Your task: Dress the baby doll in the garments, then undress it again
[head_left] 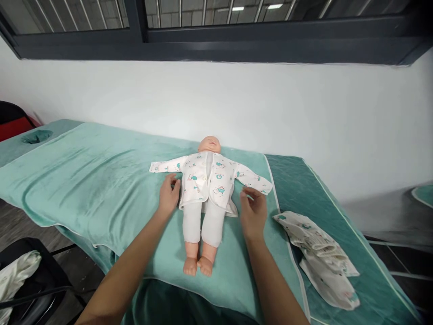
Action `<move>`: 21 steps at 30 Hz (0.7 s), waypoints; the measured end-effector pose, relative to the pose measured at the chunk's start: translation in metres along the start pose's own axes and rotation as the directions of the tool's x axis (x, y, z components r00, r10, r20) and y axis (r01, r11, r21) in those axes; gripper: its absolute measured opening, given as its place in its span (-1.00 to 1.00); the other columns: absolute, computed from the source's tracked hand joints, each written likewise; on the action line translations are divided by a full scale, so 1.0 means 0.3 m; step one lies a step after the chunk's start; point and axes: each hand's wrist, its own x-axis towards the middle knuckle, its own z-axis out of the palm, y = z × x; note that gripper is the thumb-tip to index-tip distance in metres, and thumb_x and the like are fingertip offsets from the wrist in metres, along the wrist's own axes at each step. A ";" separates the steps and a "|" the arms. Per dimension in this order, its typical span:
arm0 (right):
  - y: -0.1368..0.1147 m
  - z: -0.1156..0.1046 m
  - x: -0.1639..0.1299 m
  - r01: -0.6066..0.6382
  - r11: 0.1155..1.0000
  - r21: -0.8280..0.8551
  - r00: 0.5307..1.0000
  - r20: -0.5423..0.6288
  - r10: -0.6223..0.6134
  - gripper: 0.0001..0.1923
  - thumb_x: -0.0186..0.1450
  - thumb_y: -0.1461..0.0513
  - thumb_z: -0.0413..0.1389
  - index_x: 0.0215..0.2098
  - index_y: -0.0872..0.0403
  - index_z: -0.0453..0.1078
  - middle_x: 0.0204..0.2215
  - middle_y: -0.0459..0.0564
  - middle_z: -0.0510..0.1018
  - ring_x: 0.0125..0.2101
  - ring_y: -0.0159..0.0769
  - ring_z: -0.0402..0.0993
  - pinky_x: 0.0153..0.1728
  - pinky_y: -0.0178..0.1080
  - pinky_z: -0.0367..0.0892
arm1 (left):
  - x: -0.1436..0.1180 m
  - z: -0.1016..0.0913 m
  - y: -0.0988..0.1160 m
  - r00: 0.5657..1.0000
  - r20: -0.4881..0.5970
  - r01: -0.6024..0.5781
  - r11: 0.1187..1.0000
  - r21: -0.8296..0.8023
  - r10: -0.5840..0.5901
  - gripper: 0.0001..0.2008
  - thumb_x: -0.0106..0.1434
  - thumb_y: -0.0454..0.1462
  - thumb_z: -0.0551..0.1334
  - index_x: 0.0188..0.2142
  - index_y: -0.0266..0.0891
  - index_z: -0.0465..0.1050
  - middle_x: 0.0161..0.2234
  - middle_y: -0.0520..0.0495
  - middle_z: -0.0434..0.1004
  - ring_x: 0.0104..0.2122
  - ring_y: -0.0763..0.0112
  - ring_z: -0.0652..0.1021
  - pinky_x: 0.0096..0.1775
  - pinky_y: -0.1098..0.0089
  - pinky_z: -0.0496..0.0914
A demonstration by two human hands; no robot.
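Forearms [274, 280] flank the doll [209, 144]; left grip [169, 194] and right grip [254, 211] curl open (empty); jacket [220, 180] fronts should lie flat.

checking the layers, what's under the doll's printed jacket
White legs of the baby doll emerge from under the printed jacket, and a pale strip shows at its front opening. Everything else underneath, including any arms, is covered and can't be seen.

Counts. Doll [209, 145]: 1. Jacket [193, 179]: 1, with sleeves [253, 179]: 2. Bare feet [190, 266]: 2. Left hand [169, 194]: 1; right hand [254, 213]: 1. Hands, total: 2. Bed [20, 155]: 1, with hole [37, 136]: 1. Pale sheet [101, 180]: 1. Chair [49, 284]: 1, with cloth [20, 271]: 1. Lights [274, 6] in window [270, 43]: 2. Clothes pile [321, 255]: 1; possibly 2 pieces, folds obscure the count.
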 end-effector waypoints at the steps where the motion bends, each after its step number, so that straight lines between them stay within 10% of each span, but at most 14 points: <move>1: 0.019 -0.009 0.035 -0.110 0.990 0.087 0.993 -0.032 0.113 -0.65 0.21 0.06 0.25 -0.11 0.01 0.36 -0.13 -0.01 0.52 -0.06 -0.24 0.47 0.05 -0.08 0.39 | 0.028 0.003 -0.011 1.000 0.013 -0.003 0.999 0.036 0.003 -0.61 0.35 -0.18 0.10 0.13 -0.19 0.33 -0.11 -0.15 0.57 -0.13 0.25 0.54 -0.01 0.20 0.40; 7: 0.093 -0.039 0.211 -0.471 0.708 0.525 0.863 0.110 0.493 -0.34 -0.03 0.22 0.36 -0.02 -0.07 0.19 -0.26 -0.12 0.54 -0.09 -0.29 0.57 0.00 -0.15 0.51 | 0.134 0.013 -0.046 0.999 0.051 -0.008 0.940 0.341 -0.011 -0.40 0.31 -0.25 0.11 0.34 -0.20 0.13 0.04 -0.22 0.56 0.13 0.04 0.44 0.14 0.03 0.28; 21: 0.106 -0.012 0.185 -0.453 0.792 0.409 0.883 0.087 0.461 -0.36 0.01 0.23 0.37 0.03 -0.04 0.27 -0.26 -0.12 0.55 -0.23 -0.29 0.62 -0.16 -0.20 0.59 | 0.119 0.006 -0.055 0.998 -0.057 0.038 0.954 0.296 -0.022 -0.45 0.28 -0.28 0.06 0.26 -0.31 0.27 0.05 -0.26 0.55 0.11 0.08 0.46 0.14 0.09 0.32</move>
